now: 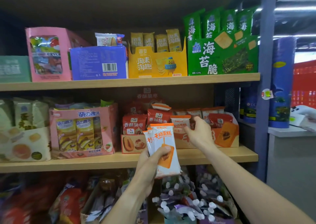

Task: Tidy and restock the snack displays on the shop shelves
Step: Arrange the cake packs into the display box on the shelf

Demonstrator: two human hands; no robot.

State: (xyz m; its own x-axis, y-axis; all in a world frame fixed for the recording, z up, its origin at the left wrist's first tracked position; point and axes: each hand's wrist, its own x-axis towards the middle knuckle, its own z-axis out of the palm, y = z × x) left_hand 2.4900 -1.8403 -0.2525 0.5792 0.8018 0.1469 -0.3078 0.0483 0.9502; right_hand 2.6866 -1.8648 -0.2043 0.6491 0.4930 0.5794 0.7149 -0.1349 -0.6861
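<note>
- Gripping a small stack of white-and-orange plastic cake packets [163,148], the left hand [150,164] curls round them.
- Reaching into the orange cardboard display box [225,136], the right hand [199,131] pinches a matching packet [180,122].

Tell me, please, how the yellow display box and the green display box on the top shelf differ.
The yellow display box is lower and narrower than the green display box, which stands at the shelf's right end. The yellow one holds short golden packets that barely clear its notched front; the green one holds tall green packets rising well above it. The yellow front shows a cartoon figure, the green front crackers and seaweed. Both are open-topped and stand side by side at the shelf's front edge.
</note>
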